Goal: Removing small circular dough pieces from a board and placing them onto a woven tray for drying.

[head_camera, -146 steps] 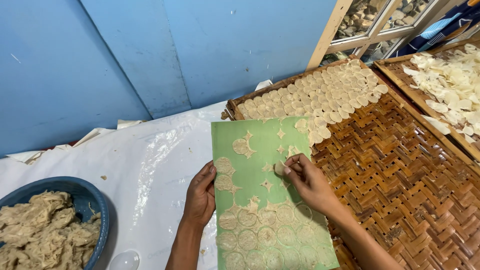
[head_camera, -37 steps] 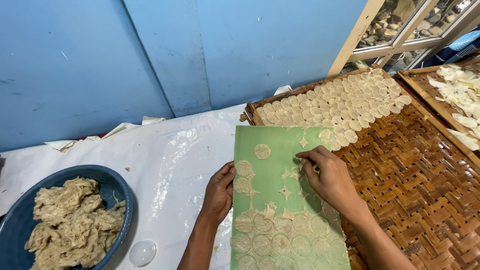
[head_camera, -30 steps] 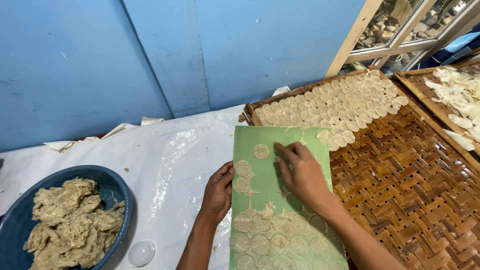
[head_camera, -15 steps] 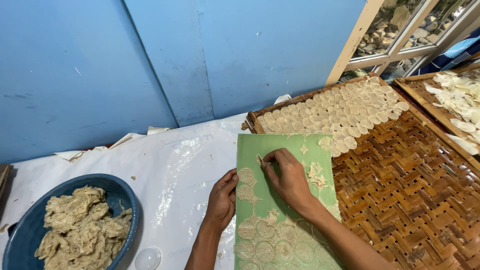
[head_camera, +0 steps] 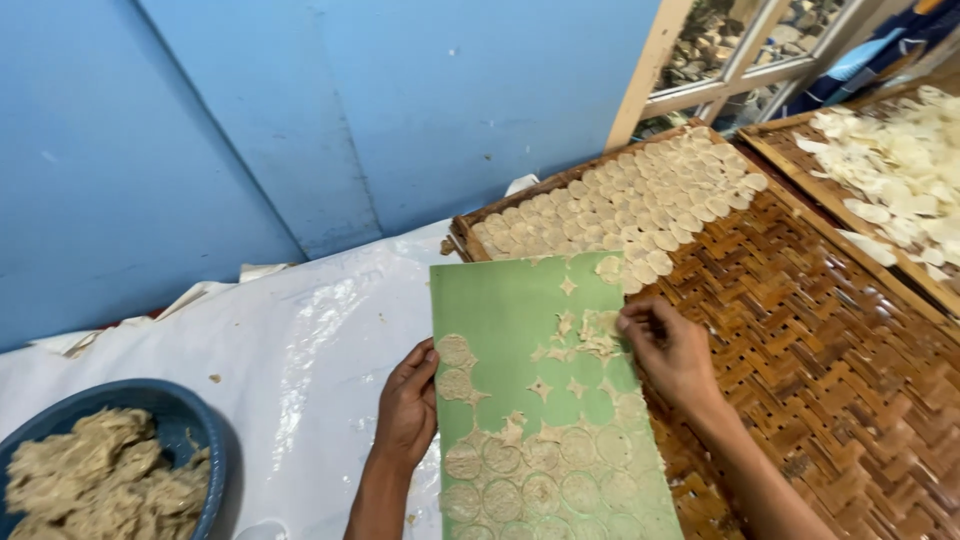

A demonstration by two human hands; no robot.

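Head view: the person works at a green sheet (head_camera: pixel 530 340) that lies partly on white plastic sheeting (head_camera: pixel 300 340) and partly over the near edge of a woven bamboo tray (head_camera: pixel 840 350).
Green sheet: upper half mostly bare green with thin scraps of pale dough; lower half covered by a web of dough with stamped round discs (head_camera: pixel 540 480).
Left hand (head_camera: pixel 408 408): fingers curled around the sheet's left edge, thumb on top near two discs; it grips and steadies the sheet.
Right hand (head_camera: pixel 668 348): lies at the sheet's right edge, fingers bent together, fingertips (head_camera: pixel 628 322) touching the dough scraps; whether a disc is pinched between them cannot be told.
Laid discs (head_camera: pixel 620 195): overlapping rows fill the tray's far strip; the remaining weave is bare.
Technique, as a judgement: the sheet should stay flat and firmly held while each disc is lifted by its rim, so that it does not tear; scraps are best kept apart from whole discs.
Blue bowl (head_camera: pixel 110 470): at lower left, well apart, holds lumpy dough.
Second tray (head_camera: pixel 900 170): at right, carries loose pale chips.
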